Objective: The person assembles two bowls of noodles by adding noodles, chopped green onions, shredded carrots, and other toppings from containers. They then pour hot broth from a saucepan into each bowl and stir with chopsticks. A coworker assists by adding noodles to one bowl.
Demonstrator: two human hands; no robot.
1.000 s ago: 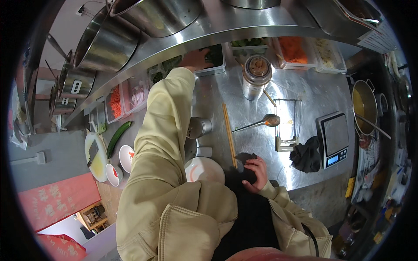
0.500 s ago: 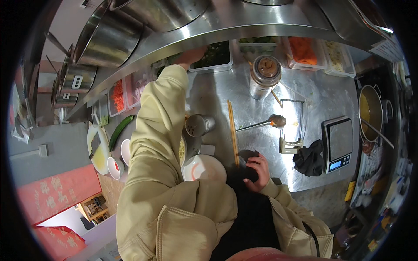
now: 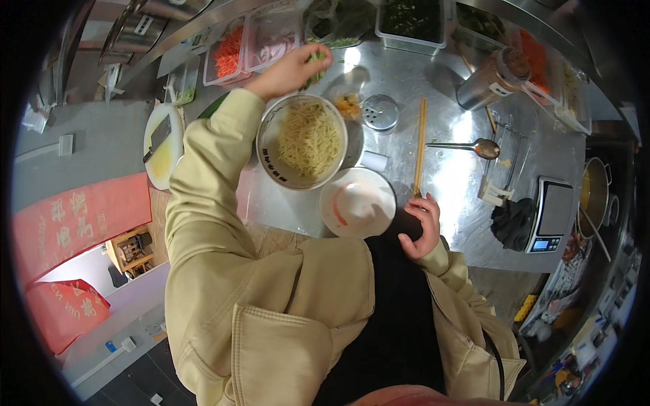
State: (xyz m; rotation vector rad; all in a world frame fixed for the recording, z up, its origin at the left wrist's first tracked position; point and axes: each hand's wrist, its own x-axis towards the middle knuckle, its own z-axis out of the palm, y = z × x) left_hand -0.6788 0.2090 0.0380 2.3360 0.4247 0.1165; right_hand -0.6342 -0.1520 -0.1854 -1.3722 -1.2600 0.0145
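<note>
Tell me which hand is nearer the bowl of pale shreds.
Left. The left hand, with greens in it, is at the far rim of the bowl of pale shreds; the right hand is off to the right, past the red-marked white bowl.

The left hand [image 3: 288, 70] holds some green shreds [image 3: 313, 76] in its fingers [image 3: 326, 61], at the far rim of a bowl [image 3: 268, 154] of pale strands [image 3: 308, 139]. Just beside that stands a white dish [image 3: 369, 218]. The right hand [image 3: 426, 227] – loosely curled – is near the wooden chopsticks [image 3: 421, 145] on the metal desk [image 3: 450, 186]; a spoon [image 3: 485, 148] lies farther right.
</note>
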